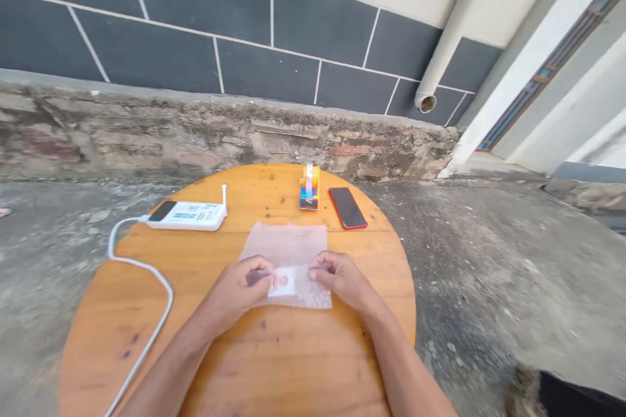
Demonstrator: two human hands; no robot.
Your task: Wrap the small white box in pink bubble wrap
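A sheet of translucent bubble wrap (288,244) lies flat on the round wooden table (274,365). On its near part sits a small white and pinkish item (283,282). My left hand (239,290) has its fingers curled, pinching the wrap's near left edge beside that item. From the right, my right hand (342,278) pinches the wrap's near edge with bent fingers. Both forearms reach in from the bottom of the view.
A white power bank (188,215) with a white cable (147,313) lies at the table's left. A small orange and blue tape dispenser (309,189) and a red-edged phone (347,207) lie at the far side. Rough concrete ground, a stone ledge and a drain pipe (450,32) surround the table.
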